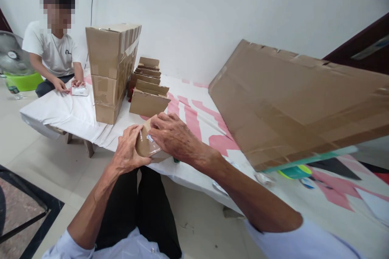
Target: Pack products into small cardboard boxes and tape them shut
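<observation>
White wall (pixel 194 12) backs draped table (pixel 69 113) and handheld box (pixel 145 145).

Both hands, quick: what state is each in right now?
Left hand: holding the small cardboard box.
Right hand: fingers curled at that box; whether gripping cannot be told.

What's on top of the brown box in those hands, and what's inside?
On the brown box, a small white-and-blue patch shows, with a glossy sheen, perhaps clear tape. The right hand covers part of the top. Anything inside is hidden by cardboard.
</observation>
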A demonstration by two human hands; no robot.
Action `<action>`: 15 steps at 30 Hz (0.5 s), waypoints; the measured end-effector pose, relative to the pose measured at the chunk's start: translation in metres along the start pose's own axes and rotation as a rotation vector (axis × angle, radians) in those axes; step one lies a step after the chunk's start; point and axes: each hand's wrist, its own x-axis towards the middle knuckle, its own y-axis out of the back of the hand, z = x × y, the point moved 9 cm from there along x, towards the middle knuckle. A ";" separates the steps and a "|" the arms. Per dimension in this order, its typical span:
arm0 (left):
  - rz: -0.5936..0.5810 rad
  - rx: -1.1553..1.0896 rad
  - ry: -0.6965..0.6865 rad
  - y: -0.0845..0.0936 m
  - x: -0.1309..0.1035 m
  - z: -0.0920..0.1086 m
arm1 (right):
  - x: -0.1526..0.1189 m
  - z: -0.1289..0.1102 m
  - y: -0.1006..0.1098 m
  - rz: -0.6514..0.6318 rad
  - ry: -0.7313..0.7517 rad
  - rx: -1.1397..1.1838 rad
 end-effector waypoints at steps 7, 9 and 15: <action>0.000 0.010 0.006 0.000 0.000 0.001 | 0.000 -0.001 0.001 -0.010 0.003 0.048; 0.002 0.011 -0.001 0.000 0.000 0.002 | 0.000 0.000 0.001 -0.016 -0.004 0.066; -0.013 0.029 0.010 -0.001 0.000 0.004 | 0.002 0.004 -0.005 -0.063 -0.048 0.109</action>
